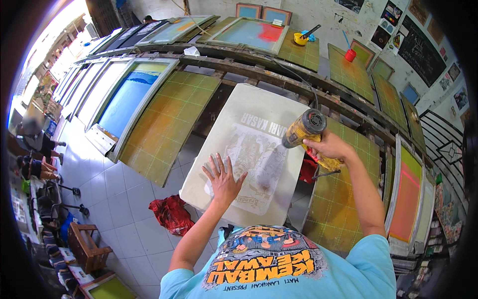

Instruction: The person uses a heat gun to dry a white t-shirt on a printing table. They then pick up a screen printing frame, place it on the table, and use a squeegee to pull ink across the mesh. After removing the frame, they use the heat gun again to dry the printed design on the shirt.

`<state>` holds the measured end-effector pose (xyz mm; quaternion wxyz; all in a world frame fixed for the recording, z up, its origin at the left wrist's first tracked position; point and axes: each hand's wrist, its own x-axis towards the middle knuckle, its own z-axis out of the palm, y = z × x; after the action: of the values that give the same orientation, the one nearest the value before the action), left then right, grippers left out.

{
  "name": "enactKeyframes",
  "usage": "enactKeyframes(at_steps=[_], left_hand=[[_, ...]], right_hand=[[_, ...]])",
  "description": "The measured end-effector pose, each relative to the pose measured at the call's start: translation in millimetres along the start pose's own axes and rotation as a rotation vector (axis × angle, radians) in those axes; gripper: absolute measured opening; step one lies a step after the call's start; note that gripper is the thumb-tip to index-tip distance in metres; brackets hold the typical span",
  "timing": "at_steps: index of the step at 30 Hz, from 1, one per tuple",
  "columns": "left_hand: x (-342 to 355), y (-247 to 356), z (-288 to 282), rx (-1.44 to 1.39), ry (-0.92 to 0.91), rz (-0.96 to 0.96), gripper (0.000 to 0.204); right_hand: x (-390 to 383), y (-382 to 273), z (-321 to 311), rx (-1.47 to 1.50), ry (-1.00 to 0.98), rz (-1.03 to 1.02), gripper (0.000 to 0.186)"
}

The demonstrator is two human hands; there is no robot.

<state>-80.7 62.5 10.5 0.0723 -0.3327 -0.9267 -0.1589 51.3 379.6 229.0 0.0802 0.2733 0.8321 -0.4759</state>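
Observation:
My right hand (332, 146) is wrapped round the handle of a yellow and black heat gun (304, 127), held above the right side of a cream cloth-covered board (254, 102). Its nozzle points left and down over the cloth. On the cloth is a pale printed picture (251, 162) with white lettering at its far edge and a darker patch on its right. My left hand (222, 179) lies with fingers spread on or just over the left part of the print. Whether it presses down I cannot tell.
A red crumpled cloth (173, 214) lies beyond the board's left edge. Green-yellow boards (169, 119) flank it on metal rails (219, 65). Framed screens, one blue (129, 102), stand left. A yellow tub (300, 39) and a red pot (350, 55) sit behind. A wooden stool (87, 246) stands lower left.

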Motion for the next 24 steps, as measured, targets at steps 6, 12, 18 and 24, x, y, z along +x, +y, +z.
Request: enactKeyframes(at_steps=[6, 12, 18, 24], left_hand=[[-2.4, 3.9, -1.2, 0.007, -0.095, -0.056, 0.100], [-1.6, 8.6, -6.7, -0.065, -0.024, -0.078, 0.101], [-11.4, 0.7, -4.4, -0.038, -0.078, -0.043, 0.095], [-15.9, -3.0, 0.4, -0.069, -0.041, -0.037, 0.095]], right_hand=[[-1.2, -8.1, -1.1, -0.018, -0.050, 0.012, 0.033], [33.6, -5.0, -4.4, -0.030, 0.136, -0.052, 0.031], [52.8, -18.0, -10.6, 0.012, 0.084, -0.012, 0.032], [81.5, -31.5, 3.6, -0.011, 0.049, -0.098, 0.039]])
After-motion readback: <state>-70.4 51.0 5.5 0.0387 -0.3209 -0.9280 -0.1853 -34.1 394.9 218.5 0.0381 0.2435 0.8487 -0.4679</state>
